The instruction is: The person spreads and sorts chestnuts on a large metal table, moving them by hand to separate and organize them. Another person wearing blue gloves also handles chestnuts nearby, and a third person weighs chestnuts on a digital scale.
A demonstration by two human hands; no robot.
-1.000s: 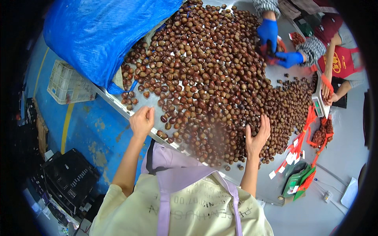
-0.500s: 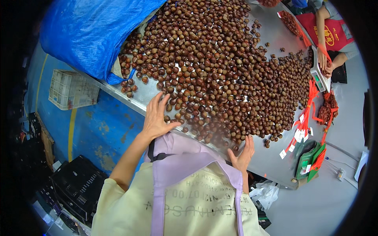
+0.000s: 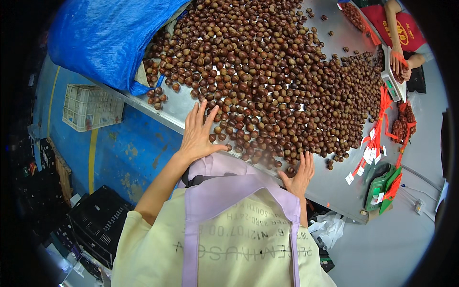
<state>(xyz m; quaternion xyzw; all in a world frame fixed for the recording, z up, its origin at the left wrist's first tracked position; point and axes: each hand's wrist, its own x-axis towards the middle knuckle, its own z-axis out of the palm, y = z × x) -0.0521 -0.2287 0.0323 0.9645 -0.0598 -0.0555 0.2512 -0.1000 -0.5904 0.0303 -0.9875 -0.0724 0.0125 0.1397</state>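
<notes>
Chestnuts [image 3: 267,91] lie in a broad spread on the metal counter [image 3: 334,190], ahead of and between the left hand [image 3: 197,131] and right hand [image 3: 297,177], both splayed wide and holding nothing beside the nearest ones, though whether either touches them is unclear.

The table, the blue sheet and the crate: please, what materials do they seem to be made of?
Table: probably metal; smooth grey with soft shine around the nuts.
Blue sheet: likely woven plastic; glossy with crisp creases.
Crate: seemingly rigid plastic, off-white and dull, given its lattice walls.
</notes>
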